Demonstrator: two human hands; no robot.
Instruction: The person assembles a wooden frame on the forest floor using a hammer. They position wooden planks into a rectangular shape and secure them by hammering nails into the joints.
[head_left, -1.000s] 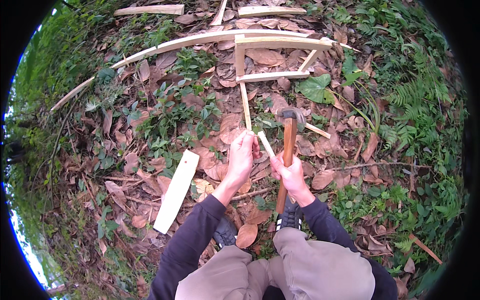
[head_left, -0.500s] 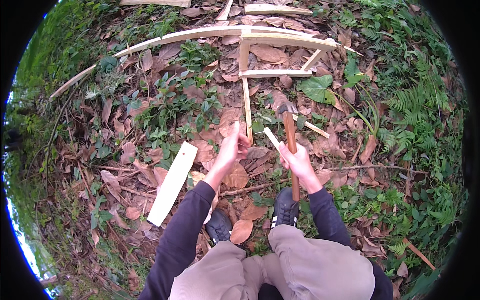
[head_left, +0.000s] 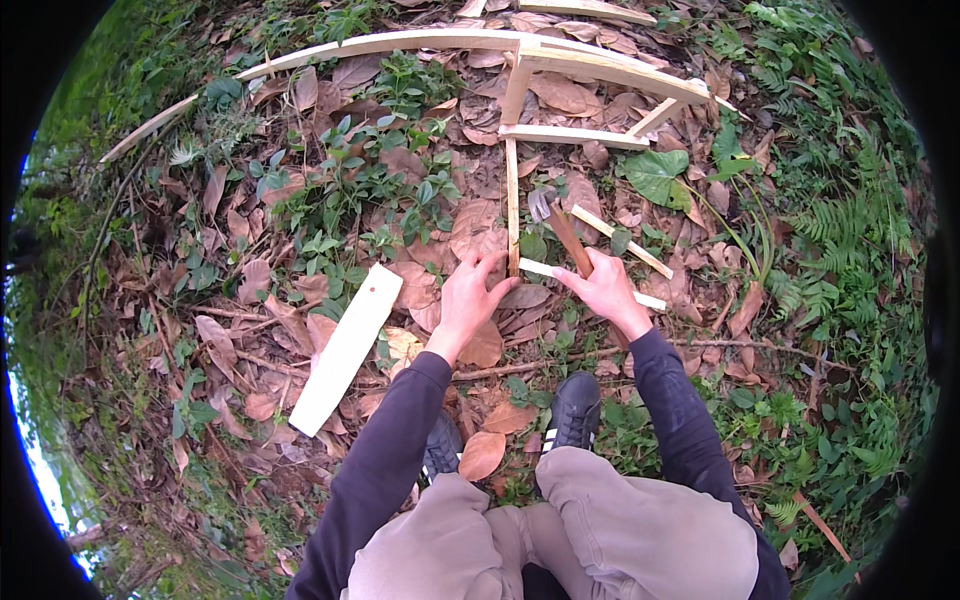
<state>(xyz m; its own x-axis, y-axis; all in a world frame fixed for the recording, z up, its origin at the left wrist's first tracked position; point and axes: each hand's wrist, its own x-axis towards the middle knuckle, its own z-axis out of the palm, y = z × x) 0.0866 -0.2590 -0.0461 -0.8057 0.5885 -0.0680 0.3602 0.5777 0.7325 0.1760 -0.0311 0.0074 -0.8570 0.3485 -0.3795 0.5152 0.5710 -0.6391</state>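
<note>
My right hand (head_left: 612, 292) is closed around a hammer (head_left: 568, 236) with a wooden handle and a metal claw head pointing away from me. The same hand also holds a thin pale wooden strip (head_left: 650, 301), pinned beneath the fingers and lying crosswise. The strip's left end meets the near end of a long wooden strip (head_left: 512, 200) of the frame. Beside that end is my left hand (head_left: 468, 305), thumb and forefinger apart. Its fingertips are right by the wood; whether they touch it I cannot tell.
Ahead lies a wooden frame (head_left: 575, 134) with a long curved strip (head_left: 400, 41). A flat pale board (head_left: 345, 350) with a hole rests at the left. A loose short strip (head_left: 625, 242) lies beyond my right hand. Dry leaves, a thin branch (head_left: 540, 365) and green plants cover the ground.
The strip in my right hand has swung from upright-slanting to crosswise, its end now at the frame strip. The hammer has tilted left. My left hand has moved slightly nearer the frame strip's end.
</note>
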